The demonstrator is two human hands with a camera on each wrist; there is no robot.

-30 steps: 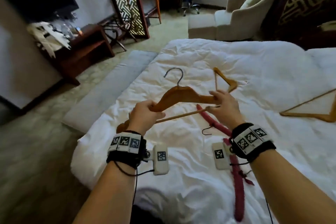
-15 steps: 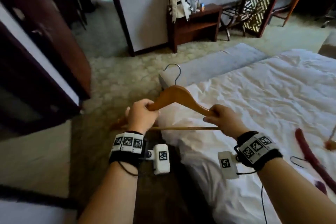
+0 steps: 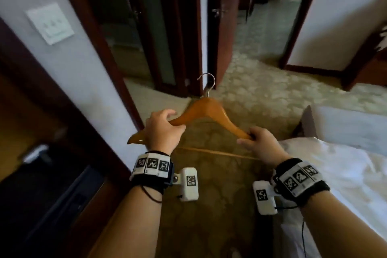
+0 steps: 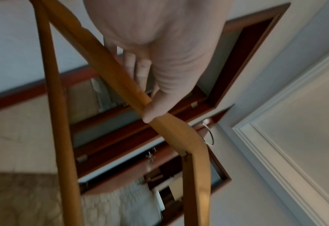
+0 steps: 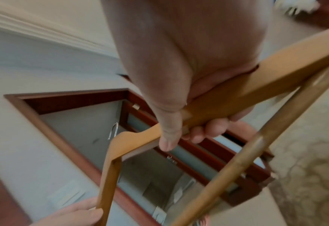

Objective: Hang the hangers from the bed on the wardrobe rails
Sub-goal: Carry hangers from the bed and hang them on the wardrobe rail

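Observation:
I hold one wooden hanger (image 3: 206, 109) with a metal hook (image 3: 207, 82) in front of me over the carpet, hook pointing away. My left hand (image 3: 165, 126) grips its left arm; my right hand (image 3: 254, 138) grips the right end, near the thin crossbar (image 3: 217, 153). In the left wrist view the thumb presses the hanger (image 4: 121, 68). In the right wrist view thumb and fingers curl round the hanger (image 5: 227, 100). No wardrobe rail shows.
The white bed (image 3: 343, 174) lies at my right with a grey bench (image 3: 347, 123) at its foot. Dark wooden frames and a half-open door (image 3: 225, 16) stand ahead. A wall with a switch plate (image 3: 50, 23) is at the left. Patterned carpet (image 3: 261, 94) leads to the hallway.
My view has swung left, away from the bed and towards the doorways. Both hands keep the same grip on the hanger, now carried off the bed over the carpet.

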